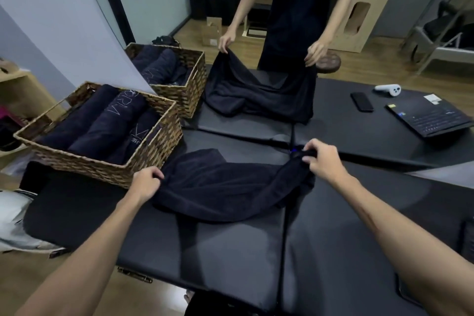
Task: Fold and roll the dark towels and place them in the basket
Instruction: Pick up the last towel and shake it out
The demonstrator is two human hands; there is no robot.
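Towel [225, 187] on the table [205, 251] at centre; basket [107, 161] at ten o'clock holding rolled towels [102, 123]; laptop [431, 118] at two o'clock.

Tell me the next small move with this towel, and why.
Probably pull both hands apart and lay the towel flat. The left hand and right hand each pinch an end, but the cloth sags bunched between them on the padded table, too rumpled to fold.
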